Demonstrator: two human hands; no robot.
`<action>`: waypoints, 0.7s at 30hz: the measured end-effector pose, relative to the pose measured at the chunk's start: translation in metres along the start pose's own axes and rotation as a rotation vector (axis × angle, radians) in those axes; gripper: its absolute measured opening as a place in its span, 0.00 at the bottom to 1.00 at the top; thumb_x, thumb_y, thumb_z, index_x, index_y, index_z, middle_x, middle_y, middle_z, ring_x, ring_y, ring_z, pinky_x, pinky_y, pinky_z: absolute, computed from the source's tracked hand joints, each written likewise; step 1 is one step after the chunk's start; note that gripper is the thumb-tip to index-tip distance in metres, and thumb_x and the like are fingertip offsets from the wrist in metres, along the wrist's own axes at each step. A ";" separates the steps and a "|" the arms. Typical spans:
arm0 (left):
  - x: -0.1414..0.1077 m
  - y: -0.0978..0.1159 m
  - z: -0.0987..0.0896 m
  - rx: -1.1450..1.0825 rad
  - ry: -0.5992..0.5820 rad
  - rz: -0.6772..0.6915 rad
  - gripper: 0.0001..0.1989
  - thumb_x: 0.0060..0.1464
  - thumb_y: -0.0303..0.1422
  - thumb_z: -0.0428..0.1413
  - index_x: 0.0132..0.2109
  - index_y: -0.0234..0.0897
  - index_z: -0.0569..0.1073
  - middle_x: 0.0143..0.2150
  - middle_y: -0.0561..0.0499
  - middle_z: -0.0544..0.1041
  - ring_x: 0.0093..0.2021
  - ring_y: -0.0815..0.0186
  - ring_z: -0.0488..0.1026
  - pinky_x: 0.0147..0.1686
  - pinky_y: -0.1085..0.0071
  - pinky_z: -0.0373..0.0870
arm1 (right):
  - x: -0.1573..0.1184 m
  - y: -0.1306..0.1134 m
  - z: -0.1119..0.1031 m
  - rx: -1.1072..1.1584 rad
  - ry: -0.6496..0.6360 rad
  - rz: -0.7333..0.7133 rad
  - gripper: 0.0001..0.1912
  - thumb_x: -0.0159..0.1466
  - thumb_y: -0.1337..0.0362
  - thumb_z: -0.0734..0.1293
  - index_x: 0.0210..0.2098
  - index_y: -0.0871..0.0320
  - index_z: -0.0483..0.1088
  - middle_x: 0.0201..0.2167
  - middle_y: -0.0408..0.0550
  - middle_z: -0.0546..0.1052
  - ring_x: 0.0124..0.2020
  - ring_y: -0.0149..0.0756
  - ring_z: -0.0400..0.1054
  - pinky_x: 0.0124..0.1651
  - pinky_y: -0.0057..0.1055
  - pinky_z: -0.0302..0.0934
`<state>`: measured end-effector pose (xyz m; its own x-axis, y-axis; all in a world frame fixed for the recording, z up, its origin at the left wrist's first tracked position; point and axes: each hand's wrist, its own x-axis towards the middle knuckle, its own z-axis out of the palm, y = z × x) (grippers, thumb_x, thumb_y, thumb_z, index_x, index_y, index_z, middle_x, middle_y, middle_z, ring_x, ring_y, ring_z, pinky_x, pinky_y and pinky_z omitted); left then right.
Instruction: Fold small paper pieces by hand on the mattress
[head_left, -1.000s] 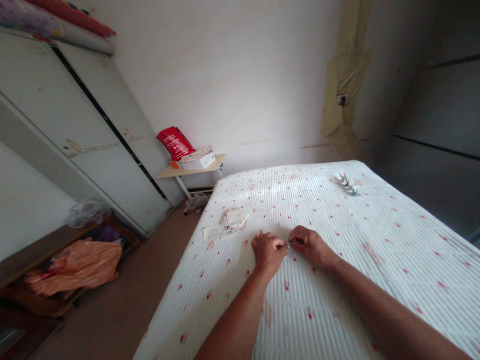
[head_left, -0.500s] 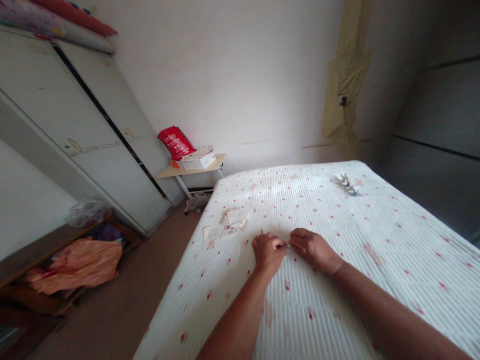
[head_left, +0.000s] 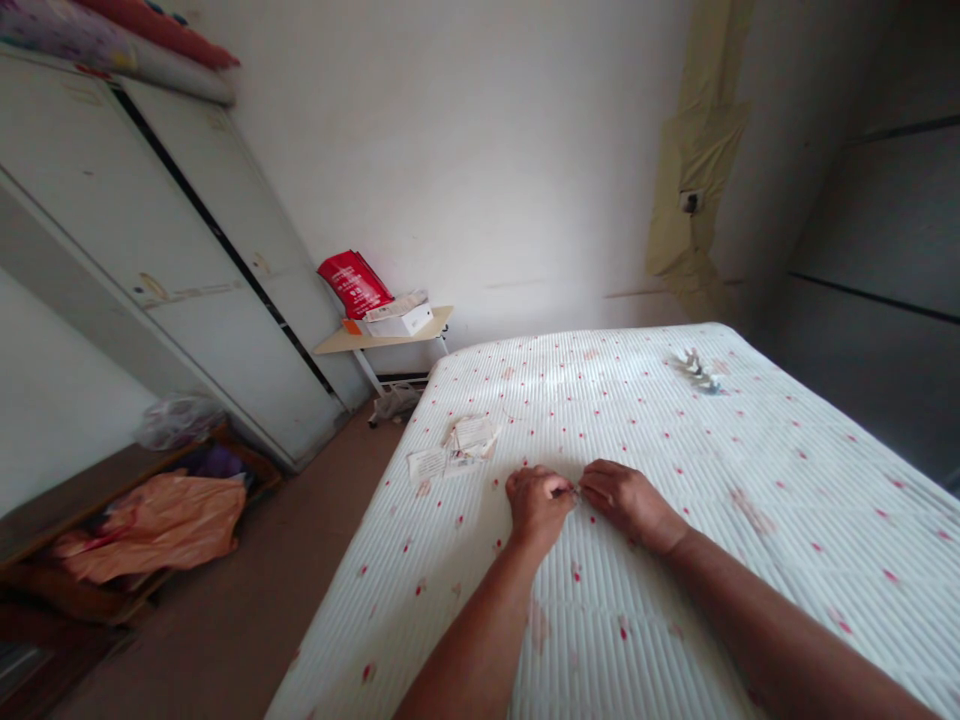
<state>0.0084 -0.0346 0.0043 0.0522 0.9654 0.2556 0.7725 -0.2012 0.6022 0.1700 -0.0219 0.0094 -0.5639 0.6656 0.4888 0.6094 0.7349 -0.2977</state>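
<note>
My left hand (head_left: pixel 538 500) is closed in a pinch low over the white bed cover (head_left: pixel 637 620), which is ribbed and dotted with small red flowers. At its thumb and fingertip is a tiny greyish piece (head_left: pixel 576 492), too small to name. My right hand (head_left: pixel 626 502) is just to the right, fingers curled together and tips close to the same piece. Whatever the right fingers hold is hidden. Beyond my left hand lie several printed paper scraps (head_left: pixel 471 440). Farther off to the right sits a row of small whitish pieces (head_left: pixel 699 372), kind unclear.
Beyond the bed's far left corner, a small table (head_left: pixel 352 343) bears a red bag (head_left: pixel 355 285) and a white box (head_left: pixel 405 320). Cupboards (head_left: pixel 217 300) line the left side. A low wooden unit with an orange cloth or bag (head_left: pixel 161 525) stands at lower left.
The view has shifted very slightly. Both hands keep nearly the same place and pose, fingertips still close together.
</note>
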 end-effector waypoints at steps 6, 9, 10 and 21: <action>0.000 0.000 0.000 0.002 0.010 0.005 0.02 0.43 0.33 0.58 0.27 0.43 0.77 0.29 0.56 0.76 0.37 0.66 0.69 0.44 0.67 0.57 | 0.000 -0.003 0.000 0.083 0.009 0.054 0.14 0.64 0.68 0.57 0.27 0.60 0.71 0.28 0.48 0.72 0.30 0.32 0.67 0.34 0.27 0.62; 0.000 0.001 -0.001 -0.007 0.009 -0.003 0.02 0.43 0.32 0.58 0.27 0.43 0.77 0.29 0.56 0.76 0.37 0.66 0.69 0.44 0.67 0.58 | -0.001 -0.004 0.001 0.051 0.001 0.065 0.14 0.65 0.67 0.57 0.26 0.60 0.70 0.26 0.47 0.71 0.29 0.31 0.66 0.33 0.26 0.60; 0.000 0.001 -0.001 -0.008 0.007 -0.007 0.03 0.43 0.32 0.58 0.27 0.43 0.77 0.29 0.56 0.76 0.36 0.66 0.69 0.44 0.67 0.58 | -0.001 -0.003 0.002 0.032 -0.002 0.067 0.15 0.65 0.68 0.57 0.25 0.60 0.69 0.26 0.47 0.70 0.29 0.31 0.65 0.33 0.26 0.59; 0.001 0.003 -0.002 0.005 -0.003 -0.036 0.03 0.43 0.31 0.57 0.26 0.43 0.76 0.28 0.56 0.76 0.36 0.66 0.70 0.41 0.69 0.59 | 0.001 -0.006 0.011 -0.066 0.003 0.129 0.16 0.64 0.67 0.54 0.22 0.60 0.67 0.23 0.46 0.69 0.25 0.30 0.63 0.29 0.25 0.57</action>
<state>0.0091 -0.0343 0.0082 0.0258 0.9724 0.2317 0.7772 -0.1653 0.6072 0.1594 -0.0245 0.0031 -0.4769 0.7534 0.4526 0.7121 0.6331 -0.3036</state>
